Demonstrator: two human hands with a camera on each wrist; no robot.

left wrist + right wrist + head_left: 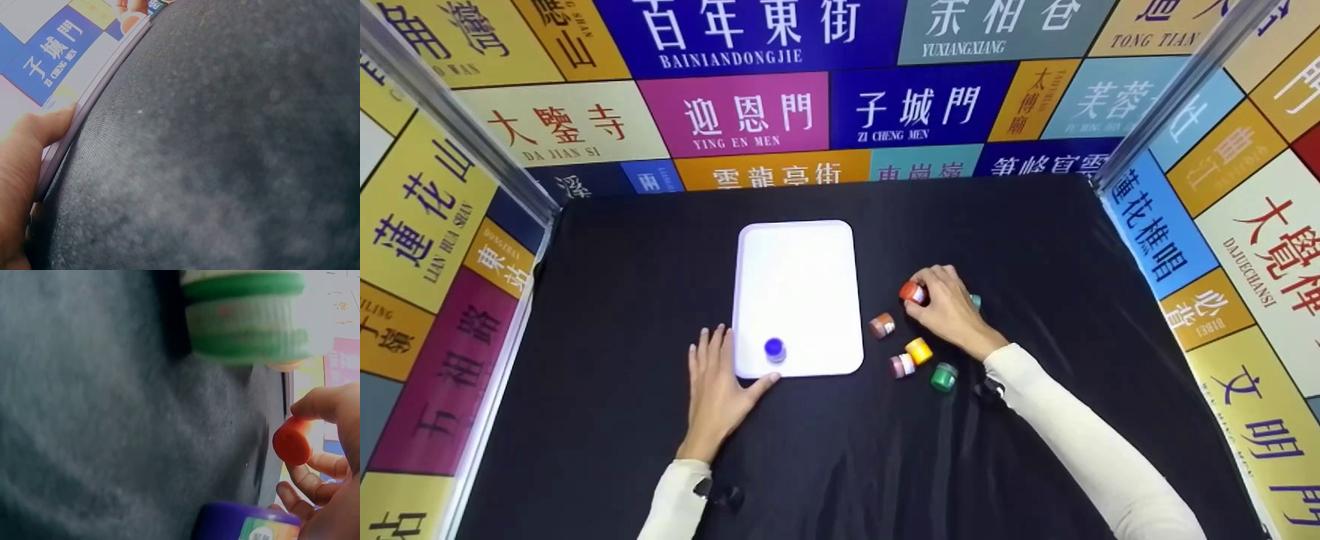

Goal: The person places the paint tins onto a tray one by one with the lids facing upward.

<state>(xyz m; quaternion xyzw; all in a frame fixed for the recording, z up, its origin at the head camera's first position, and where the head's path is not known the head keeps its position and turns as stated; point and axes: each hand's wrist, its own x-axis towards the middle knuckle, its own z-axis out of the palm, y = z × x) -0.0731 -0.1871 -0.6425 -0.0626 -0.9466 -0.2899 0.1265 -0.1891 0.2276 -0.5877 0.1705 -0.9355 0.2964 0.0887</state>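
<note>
The left hand (718, 386) lies flat on the black worktop (622, 315), fingers straight, its thumb touching the near left corner of the white tray (799, 285) — a blue-capped jar (775, 349) stands on the tray just beside that thumb. Right of the tray lie a brown jar (881, 325), a dark red one (901, 365), a yellow one (919, 350) and a green one (943, 376). Farthest right, the right hand (949, 309) has its fingers curled round the orange-capped jar (913, 292), which lies on its side — cap pointing left toward the tray, so this hand is the nearer.
</note>
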